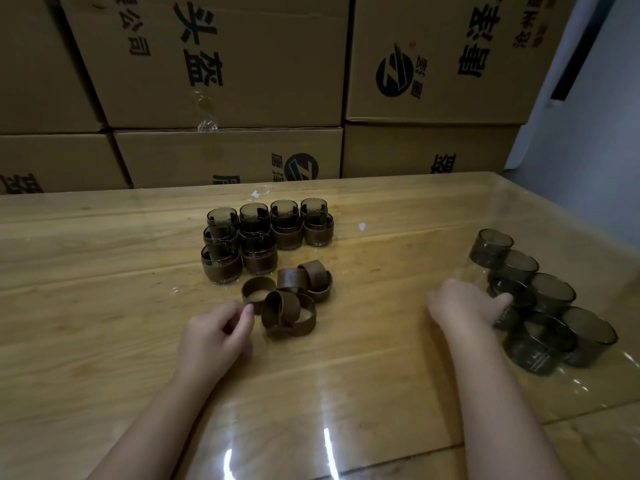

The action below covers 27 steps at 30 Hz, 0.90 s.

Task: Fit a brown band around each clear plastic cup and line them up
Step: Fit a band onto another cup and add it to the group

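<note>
The left hand (221,329) lies curled, holding nothing, just beside the loose brown bands (289,299) in the middle of the table (104,271); banded cups (263,237) stand in rows toward the far edge; the right hand (462,303) touches the bare clear cups (550,292) by the right edge, though I cannot tell whether it grips one.

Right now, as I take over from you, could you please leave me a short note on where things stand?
The left grip, fingers curled, is at the rim of a loose brown band; a hold is unclear. The right grip reaches onto the bare cups on the right, hold hidden. Done: about ten banded cups in rows at the back. Left: band the bare cups, line them up.
</note>
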Tool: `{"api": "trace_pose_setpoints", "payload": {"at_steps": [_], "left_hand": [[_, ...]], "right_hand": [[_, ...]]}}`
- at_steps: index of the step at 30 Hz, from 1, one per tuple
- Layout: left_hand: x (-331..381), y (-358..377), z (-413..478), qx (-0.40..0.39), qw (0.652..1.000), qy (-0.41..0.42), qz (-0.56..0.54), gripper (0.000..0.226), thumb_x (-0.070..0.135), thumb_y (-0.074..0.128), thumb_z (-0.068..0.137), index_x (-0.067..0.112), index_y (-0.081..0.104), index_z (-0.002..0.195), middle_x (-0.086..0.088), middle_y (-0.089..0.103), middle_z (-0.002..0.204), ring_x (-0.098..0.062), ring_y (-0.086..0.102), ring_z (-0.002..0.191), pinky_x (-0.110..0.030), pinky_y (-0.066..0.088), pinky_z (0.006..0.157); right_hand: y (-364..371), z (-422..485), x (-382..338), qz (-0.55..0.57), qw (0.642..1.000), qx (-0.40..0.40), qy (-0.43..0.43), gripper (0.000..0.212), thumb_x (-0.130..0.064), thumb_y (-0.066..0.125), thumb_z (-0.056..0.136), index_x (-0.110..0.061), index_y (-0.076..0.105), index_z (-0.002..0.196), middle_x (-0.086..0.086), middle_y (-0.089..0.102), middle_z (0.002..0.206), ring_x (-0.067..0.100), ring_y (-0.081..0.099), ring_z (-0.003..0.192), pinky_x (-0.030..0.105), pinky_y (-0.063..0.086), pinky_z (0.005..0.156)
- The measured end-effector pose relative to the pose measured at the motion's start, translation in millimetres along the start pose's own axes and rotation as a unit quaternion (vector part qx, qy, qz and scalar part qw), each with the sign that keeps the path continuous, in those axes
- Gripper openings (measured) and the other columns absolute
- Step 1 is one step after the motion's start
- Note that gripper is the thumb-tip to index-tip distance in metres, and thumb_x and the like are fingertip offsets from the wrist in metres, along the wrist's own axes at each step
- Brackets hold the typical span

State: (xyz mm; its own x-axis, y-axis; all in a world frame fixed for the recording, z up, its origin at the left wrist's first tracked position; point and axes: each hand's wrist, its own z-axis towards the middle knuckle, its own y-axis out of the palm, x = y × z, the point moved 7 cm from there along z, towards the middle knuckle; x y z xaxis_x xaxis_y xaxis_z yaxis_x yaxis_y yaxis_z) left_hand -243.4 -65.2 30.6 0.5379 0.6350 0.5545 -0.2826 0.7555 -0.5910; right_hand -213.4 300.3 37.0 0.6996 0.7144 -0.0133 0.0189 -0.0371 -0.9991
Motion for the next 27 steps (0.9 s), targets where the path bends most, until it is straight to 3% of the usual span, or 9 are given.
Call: {"api": "trace_pose_setpoints", "payload": {"at_steps": [3, 9, 14, 16, 18, 22, 27], "left_hand": [[1.9, 2.3, 0.3, -0.01, 1.0, 0.008, -0.005, 0.046, 0.044, 0.044, 0.087, 0.008, 0.067, 0.07, -0.001, 0.06, 0.058, -0.02, 0.057, 0.053, -0.042, 0.048, 0.049], [3.4, 3.3, 0.3, -0.006, 0.999, 0.032, 0.009, 0.042, 0.042, 0.044, 0.088, 0.011, 0.068, 0.072, 0.004, 0.06, 0.059, -0.012, 0.055, 0.052, -0.036, 0.046, 0.047], [3.9, 4.4, -0.7, -0.011, 0.999, 0.035, 0.009, 0.04, 0.041, 0.045, 0.089, 0.013, 0.068, 0.072, 0.006, 0.059, 0.06, -0.01, 0.055, 0.053, -0.034, 0.046, 0.046], [4.8, 4.8, -0.3, -0.005, 0.999, 0.044, 0.014, 0.039, 0.04, 0.046, 0.089, 0.012, 0.068, 0.071, 0.006, 0.059, 0.059, -0.009, 0.053, 0.052, -0.031, 0.044, 0.047], [3.9, 5.3, 0.4, -0.002, 0.999, 0.043, 0.012, 0.04, 0.04, 0.046, 0.089, 0.012, 0.068, 0.071, 0.006, 0.058, 0.058, -0.009, 0.052, 0.051, -0.028, 0.042, 0.047], [3.5, 4.8, 0.6, 0.003, 0.999, 0.036, 0.004, 0.041, 0.04, 0.046, 0.088, 0.011, 0.067, 0.07, 0.005, 0.056, 0.057, -0.013, 0.052, 0.051, -0.035, 0.044, 0.045], [14.4, 4.6, 1.6, 0.014, 0.999, 0.031, -0.017, 0.035, 0.039, 0.046, 0.089, 0.016, 0.062, 0.068, 0.007, 0.055, 0.058, -0.011, 0.051, 0.051, -0.034, 0.044, 0.046]], "right_hand": [[-1.5, 11.5, 4.4, 0.004, 0.999, 0.049, -0.006, 0.038, -0.034, 0.041, 0.1, -0.016, 0.061, 0.073, 0.003, 0.062, 0.072, 0.02, 0.056, 0.069, 0.04, 0.03, 0.1], [-15.7, 4.7, -21.5, 0.089, 0.982, 0.154, -0.069, 0.044, -0.029, 0.037, 0.101, -0.008, 0.067, 0.077, 0.003, 0.053, 0.055, 0.022, 0.052, 0.059, 0.037, 0.036, 0.09], [-27.6, -11.3, -34.2, 0.098, 0.968, 0.21, -0.096, 0.033, -0.031, 0.043, 0.098, -0.01, 0.067, 0.094, 0.012, 0.066, 0.09, 0.027, 0.055, 0.082, 0.042, 0.037, 0.092], [-27.8, -10.3, -20.1, 0.088, 0.975, 0.198, -0.049, 0.029, -0.034, 0.052, 0.094, -0.012, 0.063, 0.109, 0.018, 0.053, 0.12, 0.033, 0.048, 0.108, 0.05, 0.038, 0.094], [-20.9, -5.8, -6.9, 0.072, 0.988, 0.136, -0.008, 0.035, -0.029, 0.057, 0.092, -0.011, 0.054, 0.122, 0.021, 0.036, 0.137, 0.039, 0.041, 0.12, 0.053, 0.039, 0.097], [-8.7, 1.2, -2.5, 0.044, 0.995, 0.084, -0.009, 0.033, -0.015, 0.05, 0.097, -0.009, 0.05, 0.129, 0.021, 0.034, 0.139, 0.037, 0.052, 0.112, 0.045, 0.041, 0.098], [-13.1, -2.2, -24.2, 0.2, 0.961, 0.13, -0.138, 0.043, 0.005, 0.055, 0.087, -0.014, 0.056, 0.126, 0.013, 0.035, 0.137, 0.036, 0.052, 0.109, 0.042, 0.05, 0.087]]}}
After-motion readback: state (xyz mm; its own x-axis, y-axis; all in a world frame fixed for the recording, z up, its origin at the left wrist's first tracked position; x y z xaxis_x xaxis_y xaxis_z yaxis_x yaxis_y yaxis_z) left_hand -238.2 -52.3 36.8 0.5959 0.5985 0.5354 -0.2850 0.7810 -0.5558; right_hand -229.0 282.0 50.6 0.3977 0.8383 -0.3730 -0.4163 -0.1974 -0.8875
